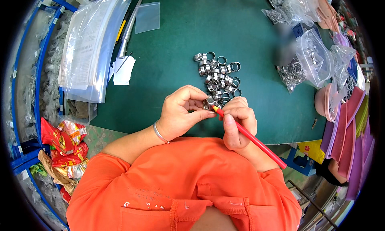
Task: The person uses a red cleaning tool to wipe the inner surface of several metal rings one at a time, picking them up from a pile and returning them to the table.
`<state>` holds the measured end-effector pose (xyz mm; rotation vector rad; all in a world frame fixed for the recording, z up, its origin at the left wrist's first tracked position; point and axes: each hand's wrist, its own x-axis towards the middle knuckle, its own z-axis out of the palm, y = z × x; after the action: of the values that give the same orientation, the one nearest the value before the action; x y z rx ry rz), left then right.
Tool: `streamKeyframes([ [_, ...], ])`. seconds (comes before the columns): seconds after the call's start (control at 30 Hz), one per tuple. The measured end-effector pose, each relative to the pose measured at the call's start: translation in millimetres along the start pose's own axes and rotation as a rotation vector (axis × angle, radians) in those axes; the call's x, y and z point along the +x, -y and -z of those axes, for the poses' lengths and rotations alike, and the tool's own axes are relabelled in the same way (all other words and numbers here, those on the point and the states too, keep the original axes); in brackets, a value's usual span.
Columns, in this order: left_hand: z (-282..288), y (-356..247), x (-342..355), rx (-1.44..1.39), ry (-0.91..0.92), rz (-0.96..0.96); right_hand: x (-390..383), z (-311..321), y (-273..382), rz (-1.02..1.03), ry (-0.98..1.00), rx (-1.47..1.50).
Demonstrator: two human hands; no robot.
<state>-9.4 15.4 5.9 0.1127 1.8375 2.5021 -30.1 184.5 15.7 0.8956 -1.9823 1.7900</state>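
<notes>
Work on one metal ring (208,104) looks to be under way, at the near edge of the ring pile (216,76); the yellow tip of a red pencil-like tool (260,144) meets it or sits just beside it, the fingers hiding the exact contact; the pile itself lies loose and jumbled, with no second group of bare rings set apart from it, so I judge that little can be counted as finished and much may be left; more rings lie in a clear bag (294,72), well to the right of the pile.

The left hand (180,106), at the pile's near left, has thumb and fingers closed in a pinch on the ring, with hardly any gap beyond the ring's own width; the right hand (239,122), at the pile's near right, is curled firmly around the tool close to its tip, the long red shaft slanting away from the pile toward the body.
</notes>
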Motion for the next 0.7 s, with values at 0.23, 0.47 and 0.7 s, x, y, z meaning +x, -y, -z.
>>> streamKeyframes([
  [0.23,0,1,0,-0.055,-0.012,-0.005,-1,-6,-2,-0.149,-0.017,-0.131],
  [0.47,0,-1,-1,-0.108,0.01,0.023,-6,-11,-4,-0.15,-0.046,-0.084],
  [0.7,0,2,0,-0.105,0.03,-0.009,-5,-10,-5,-0.101,-0.038,-0.058],
])
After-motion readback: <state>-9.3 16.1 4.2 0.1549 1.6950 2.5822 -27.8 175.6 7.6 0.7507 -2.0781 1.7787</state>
